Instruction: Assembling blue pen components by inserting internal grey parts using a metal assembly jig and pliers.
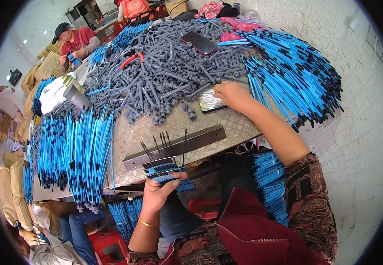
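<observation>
My left hand [156,192] is closed around a bundle of thin blue rods with black ends [160,169], held in front of the table's near edge. Several thin black tips stick up from the bundle. Out on the table, my right hand [233,95] has its fingers bent together at the right side of a shallow dark tray [204,111]. Thin whitish, shiny pieces [210,100] lie in that tray. Whatever the fingertips pinch is hidden. A dark metal angle bar [191,143] lies along the near edge, between my hands.
A heap of grey plastic fittings [156,75] covers the table's middle, with a phone [199,42] and a red-handled tool [132,60] on it. Blue rods lie bundled at left [76,152] and right [293,75]. A grey bottle [76,96] leans there. Another person [74,42] sits far left.
</observation>
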`<state>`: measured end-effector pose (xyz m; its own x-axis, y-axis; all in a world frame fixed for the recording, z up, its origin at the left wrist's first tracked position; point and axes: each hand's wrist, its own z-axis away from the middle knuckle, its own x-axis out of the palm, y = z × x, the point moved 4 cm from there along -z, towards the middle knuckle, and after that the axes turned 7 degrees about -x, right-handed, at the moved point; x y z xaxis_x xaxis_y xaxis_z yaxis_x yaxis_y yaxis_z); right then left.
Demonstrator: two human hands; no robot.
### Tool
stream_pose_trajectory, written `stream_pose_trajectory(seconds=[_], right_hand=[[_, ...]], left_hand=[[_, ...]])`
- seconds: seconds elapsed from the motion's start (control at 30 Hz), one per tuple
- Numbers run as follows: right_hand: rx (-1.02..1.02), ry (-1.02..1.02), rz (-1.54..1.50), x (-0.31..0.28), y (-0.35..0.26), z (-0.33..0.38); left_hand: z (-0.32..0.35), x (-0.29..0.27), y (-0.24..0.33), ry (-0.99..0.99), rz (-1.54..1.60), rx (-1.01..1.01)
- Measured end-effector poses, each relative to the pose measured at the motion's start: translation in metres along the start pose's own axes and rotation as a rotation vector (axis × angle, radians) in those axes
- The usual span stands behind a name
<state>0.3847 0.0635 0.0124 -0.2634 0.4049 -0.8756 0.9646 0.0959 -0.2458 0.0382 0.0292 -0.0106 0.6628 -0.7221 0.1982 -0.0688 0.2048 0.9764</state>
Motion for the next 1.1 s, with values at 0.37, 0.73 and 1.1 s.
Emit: stream_pose_trajectory(seconds=[0.37, 0.73, 1.1], right_hand=[[-0.035, -0.032, -0.012, -0.005, -0.019, 0.005], [-0.256, -0.224, -0.226, -0.003, -0.096, 0.04], [-0.279, -0.177, -0.154, 0.002, -0.098, 0.036]], left_hand=[[0.0, 0.001, 0.0, -0.012, 0.016, -0.001], [-0.003, -0.002, -0.001, -0.018, 0.026, 0.006], [-0.003, -0.001, -0.001, -0.007, 0.052, -0.009]])
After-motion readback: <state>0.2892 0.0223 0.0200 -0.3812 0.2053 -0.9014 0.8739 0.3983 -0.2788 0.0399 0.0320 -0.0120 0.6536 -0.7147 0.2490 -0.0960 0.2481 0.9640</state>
